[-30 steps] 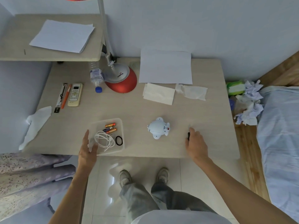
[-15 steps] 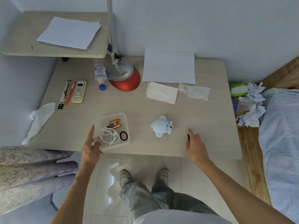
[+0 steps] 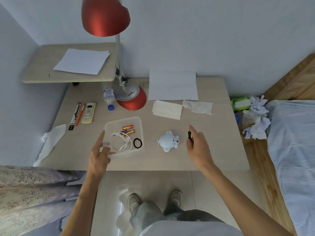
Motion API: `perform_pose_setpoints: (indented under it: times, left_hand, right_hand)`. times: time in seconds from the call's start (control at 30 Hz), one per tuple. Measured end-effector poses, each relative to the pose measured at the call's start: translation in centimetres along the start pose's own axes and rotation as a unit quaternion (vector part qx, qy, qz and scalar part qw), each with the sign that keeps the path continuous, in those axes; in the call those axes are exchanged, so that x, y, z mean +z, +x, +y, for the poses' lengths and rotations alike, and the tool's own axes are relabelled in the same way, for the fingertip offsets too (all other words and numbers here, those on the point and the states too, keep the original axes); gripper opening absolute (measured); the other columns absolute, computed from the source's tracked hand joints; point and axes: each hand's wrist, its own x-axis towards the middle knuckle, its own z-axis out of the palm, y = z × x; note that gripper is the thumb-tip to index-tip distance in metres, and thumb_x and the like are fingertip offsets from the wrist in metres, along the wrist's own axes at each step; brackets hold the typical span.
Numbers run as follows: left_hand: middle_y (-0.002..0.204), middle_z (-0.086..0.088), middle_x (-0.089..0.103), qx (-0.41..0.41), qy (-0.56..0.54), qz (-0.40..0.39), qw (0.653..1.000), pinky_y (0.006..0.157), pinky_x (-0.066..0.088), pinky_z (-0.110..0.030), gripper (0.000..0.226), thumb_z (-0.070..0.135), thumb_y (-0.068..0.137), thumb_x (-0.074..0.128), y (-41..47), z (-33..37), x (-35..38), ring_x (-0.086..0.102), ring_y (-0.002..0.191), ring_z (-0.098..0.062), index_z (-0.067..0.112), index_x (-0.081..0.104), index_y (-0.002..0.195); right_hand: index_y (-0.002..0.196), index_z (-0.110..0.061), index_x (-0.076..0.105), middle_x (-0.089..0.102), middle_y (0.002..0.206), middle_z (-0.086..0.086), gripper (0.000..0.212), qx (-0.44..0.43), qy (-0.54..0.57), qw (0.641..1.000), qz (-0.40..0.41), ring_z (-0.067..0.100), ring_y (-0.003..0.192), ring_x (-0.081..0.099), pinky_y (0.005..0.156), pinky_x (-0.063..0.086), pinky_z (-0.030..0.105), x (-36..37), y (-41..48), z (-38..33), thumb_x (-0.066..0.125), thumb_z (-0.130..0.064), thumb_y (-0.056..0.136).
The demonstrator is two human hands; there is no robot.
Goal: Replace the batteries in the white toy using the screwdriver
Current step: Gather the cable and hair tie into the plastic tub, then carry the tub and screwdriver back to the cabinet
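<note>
The white toy (image 3: pixel 167 140), round with small stubby limbs, lies on the desk near its front edge. Just right of it my right hand (image 3: pixel 198 147) holds a small black-handled screwdriver (image 3: pixel 189 134), tip pointing up and away. A clear plastic tray (image 3: pixel 139 123) to the left of the toy contains orange batteries (image 3: pixel 128 129), a coiled white cable (image 3: pixel 121 142) and a black hair tie (image 3: pixel 137 143). My left hand (image 3: pixel 99 155) grips the tray's near left corner, thumb over the rim.
A red desk lamp (image 3: pixel 132 97) and a plastic bottle (image 3: pixel 109 96) stand behind the tray. A remote (image 3: pixel 88 112) and pens lie at the left, paper sheets (image 3: pixel 173 85) and tissues (image 3: pixel 198 107) at the back right. Crumpled tissues sit beside a bed on the right.
My right hand has lifted the screwdriver off the desk and raised it beside the toy. My left hand stays on the tray corner. The camera has tilted up.
</note>
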Motion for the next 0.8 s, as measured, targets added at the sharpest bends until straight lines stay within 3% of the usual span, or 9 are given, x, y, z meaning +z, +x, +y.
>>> perform_pose_setpoints:
  times: [0.1,0.17,0.3,0.37,0.47,0.57,0.8]
  left_hand:
    - [0.129,0.000,0.068,0.042,-0.008,-0.012,0.999,0.066,0.061,-0.049,0.070,0.011,0.103,0.047,-1.5,4.6,0.2,0.073,0.089,-0.030,0.050,0.040,0.161]
    - [0.126,0.003,0.069,0.058,-0.022,-0.016,0.998,0.066,0.061,-0.047,0.070,0.010,0.102,0.047,-2.6,7.7,0.4,0.072,0.090,-0.029,0.049,0.041,0.160]
    - [0.124,0.008,0.070,0.087,-0.053,-0.024,0.995,0.063,0.060,-0.045,0.070,0.014,0.100,0.048,-4.8,13.0,0.7,0.077,0.089,-0.021,0.060,0.046,0.153]
    - [0.127,0.007,0.071,0.106,-0.067,-0.035,0.992,0.063,0.059,-0.047,0.067,0.017,0.099,0.049,-5.5,14.7,0.7,0.079,0.088,-0.021,0.066,0.050,0.144]
    - [0.133,0.009,0.071,0.125,-0.065,-0.053,0.989,0.064,0.059,-0.048,0.065,0.010,0.106,0.051,-5.9,16.5,0.7,0.079,0.088,-0.020,0.062,0.052,0.146]
    - [0.131,0.019,0.069,0.138,-0.054,-0.079,0.986,0.065,0.058,-0.048,0.068,0.006,0.107,0.050,-6.1,17.9,0.2,0.078,0.088,-0.021,0.058,0.051,0.150]
    - [0.155,0.014,0.059,0.187,-0.025,-0.183,0.965,0.063,0.056,-0.045,0.074,-0.001,0.105,0.047,-4.6,20.5,-1.8,0.079,0.090,-0.022,0.055,0.049,0.154]
  right_hand:
    - [0.163,-0.035,0.038,0.049,0.099,0.000,0.059,-0.024,0.049,0.998,0.019,0.007,0.084,0.054,0.069,0.041,0.020,-1.9,-0.4,-2.4,0.052,-0.017,0.108]
    - [0.163,-0.035,0.042,0.051,0.098,0.001,0.059,-0.034,0.089,0.995,0.037,0.007,0.085,0.055,0.075,0.043,0.020,-3.4,-0.8,-3.6,0.054,-0.016,0.108]
    - [0.158,-0.036,0.050,0.059,0.093,0.008,0.055,-0.040,0.184,0.981,0.044,0.020,0.082,0.058,0.084,0.052,0.033,-6.6,-2.3,-5.4,0.059,-0.015,0.108]
    - [0.153,-0.038,0.055,0.060,0.091,0.009,0.051,-0.025,0.261,0.964,0.035,0.020,0.077,0.057,0.079,0.053,0.036,-8.6,-3.7,-6.8,0.060,-0.015,0.108]
    - [0.146,-0.034,0.061,0.057,0.085,0.005,0.044,-0.003,0.368,0.930,0.024,0.017,0.068,0.053,0.069,0.049,0.029,-11.3,-6.2,-8.8,0.059,-0.011,0.109]
    - [0.142,-0.029,0.068,0.061,0.094,0.010,0.040,0.007,0.437,0.899,0.014,0.025,0.072,0.052,0.072,0.048,0.037,-12.9,-8.4,-10.3,0.060,-0.009,0.108]
    - [0.139,-0.021,0.069,0.075,0.105,0.018,0.035,0.033,0.527,0.846,0.072,0.027,0.075,0.047,0.073,0.040,0.040,-13.6,-13.6,-14.4,0.059,-0.008,0.107]
